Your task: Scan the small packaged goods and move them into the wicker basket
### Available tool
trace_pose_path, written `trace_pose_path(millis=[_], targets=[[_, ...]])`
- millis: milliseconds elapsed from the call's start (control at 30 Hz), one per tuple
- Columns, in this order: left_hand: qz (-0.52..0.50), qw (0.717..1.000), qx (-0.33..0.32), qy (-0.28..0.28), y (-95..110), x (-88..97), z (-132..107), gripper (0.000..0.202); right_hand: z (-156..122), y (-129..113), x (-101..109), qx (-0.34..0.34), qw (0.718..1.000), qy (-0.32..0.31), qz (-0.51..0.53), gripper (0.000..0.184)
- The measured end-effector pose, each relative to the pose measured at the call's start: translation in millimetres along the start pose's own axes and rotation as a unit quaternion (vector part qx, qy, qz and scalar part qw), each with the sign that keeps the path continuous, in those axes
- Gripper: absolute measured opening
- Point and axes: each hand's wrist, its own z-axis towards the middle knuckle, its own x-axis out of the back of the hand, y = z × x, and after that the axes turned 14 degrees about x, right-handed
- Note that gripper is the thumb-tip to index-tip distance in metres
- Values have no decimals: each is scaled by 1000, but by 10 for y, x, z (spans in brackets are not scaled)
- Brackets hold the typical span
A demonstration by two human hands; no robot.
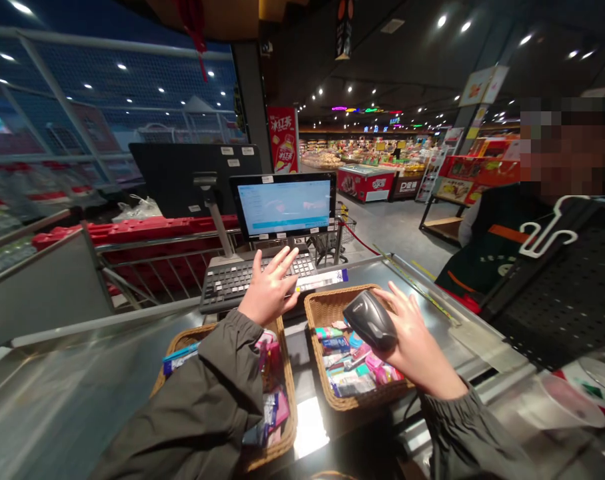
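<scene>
Black handheld barcode scanner (pixel 369 320) is lying in the right hand (pixel 415 347) at about 2 o'clock, the grip closed around it with the fingers (pixel 397 300) curling up over its side. Just beneath it, a wicker basket (pixel 332 303) is holding a heap of small colourful packets (pixel 345 373). The left hand (pixel 268 287) is hovering at about 11 o'clock, its grip spread wide and holding nothing, just above a black keyboard (pixel 247 283). The left sleeve (pixel 197 407) is covering part of a second wicker basket (pixel 288 413), which is holding more packets (pixel 272 413). Both baskets are sitting on a steel checkout bench (pixel 427 310). A till monitor (pixel 282 205) is glowing at 12 o'clock, and farther out at 2 o'clock a co-worker (pixel 497 267) in a dark vest with orange trim is standing beside a black pegboard panel (pixel 562 293).
</scene>
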Motion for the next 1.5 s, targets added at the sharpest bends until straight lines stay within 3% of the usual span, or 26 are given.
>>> trace_pose_path(millis=[267, 567, 767, 1000, 1100, 1200, 1333, 1500], targets=[[5, 999, 35, -28, -304, 180, -341, 17, 168, -240, -126, 28, 1000, -7, 8, 45], [46, 986, 103, -120, -955, 376, -998, 14, 402, -552, -309, 70, 997, -3, 25, 42], [60, 967, 158, -191, -1305, 309, -1436, 14, 538, -720, -437, 89, 995, -18, 38, 46], [77, 933, 204, -286, -1517, 104, -1822, 13, 618, -893, -496, 94, 994, -22, 47, 48], [70, 925, 214, -305, -1530, 71, -1870, 21, 616, -931, -501, 88, 994, -31, 48, 45], [58, 944, 193, -261, -1441, 132, -1761, 29, 603, -941, -497, 85, 995, -31, 50, 41], [28, 973, 128, -188, -1158, 264, -1431, 28, 583, -926, -471, 84, 994, -34, 55, 44], [0, 981, 79, -179, -779, 287, -1083, 32, 510, -876, -433, 83, 994, -36, 54, 42]])
